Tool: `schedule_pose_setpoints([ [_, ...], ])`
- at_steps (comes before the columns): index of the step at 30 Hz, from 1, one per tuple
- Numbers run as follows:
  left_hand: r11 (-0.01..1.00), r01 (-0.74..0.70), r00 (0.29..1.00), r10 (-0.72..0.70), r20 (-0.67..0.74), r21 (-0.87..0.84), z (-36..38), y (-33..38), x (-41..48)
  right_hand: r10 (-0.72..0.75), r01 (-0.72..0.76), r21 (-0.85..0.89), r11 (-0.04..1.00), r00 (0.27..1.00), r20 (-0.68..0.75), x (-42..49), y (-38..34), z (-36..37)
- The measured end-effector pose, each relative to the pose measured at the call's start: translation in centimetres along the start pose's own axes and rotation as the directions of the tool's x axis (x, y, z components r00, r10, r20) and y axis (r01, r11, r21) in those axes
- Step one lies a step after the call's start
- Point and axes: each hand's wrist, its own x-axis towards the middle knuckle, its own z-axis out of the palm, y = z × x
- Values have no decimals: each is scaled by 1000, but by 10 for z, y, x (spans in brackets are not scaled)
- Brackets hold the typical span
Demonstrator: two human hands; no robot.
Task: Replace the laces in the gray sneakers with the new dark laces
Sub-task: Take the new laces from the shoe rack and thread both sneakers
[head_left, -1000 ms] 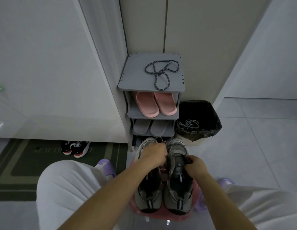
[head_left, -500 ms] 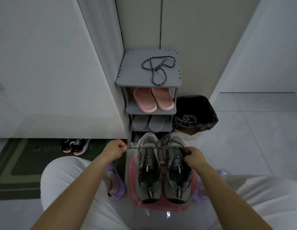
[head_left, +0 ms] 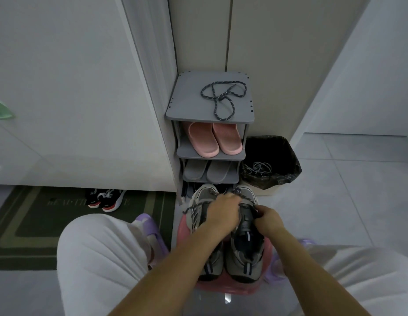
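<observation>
Two bare forearms reach forward between white-trousered knees [head_left: 102, 258]. The pair of gray mesh sneakers [head_left: 244, 254] stands toes-away on a pink plastic stool [head_left: 228, 289]. The left hand [head_left: 223, 212] lies knuckles-up across the sneakers' tongues, fingers curled down. Their tips are hidden, so its grip cannot be told. The right hand [head_left: 268, 218] pinches the dark speckled threaded lace [head_left: 253, 205] on the right sneaker. Beyond stands a gray tiered shoe rack [head_left: 187, 103] with a loose dark rope lace [head_left: 223, 96] on top. A black-lined bin [head_left: 287, 156] stands beside it.
</observation>
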Motion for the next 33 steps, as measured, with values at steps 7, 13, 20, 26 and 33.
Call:
schedule_pose_setpoints([
  [7,964,-23,992,-12,129,264,6,18,20,-116,114,-166,980,993,-3,-2,4,1],
  [13,976,-44,988,11,154,212,-14,7,14,-107,110,-139,984,994,29,3,9,1],
  [20,990,71,993,-82,87,123,-35,-39,-12,-125,130,-135,982,991,44,5,11,-3],
  [26,983,161,977,-171,128,85,-47,-70,-23,-117,123,-154,980,992,46,5,10,-2],
  [33,987,144,979,-153,131,75,-47,-52,-9,23,-22,210,977,1000,-3,17,10,-9],
])
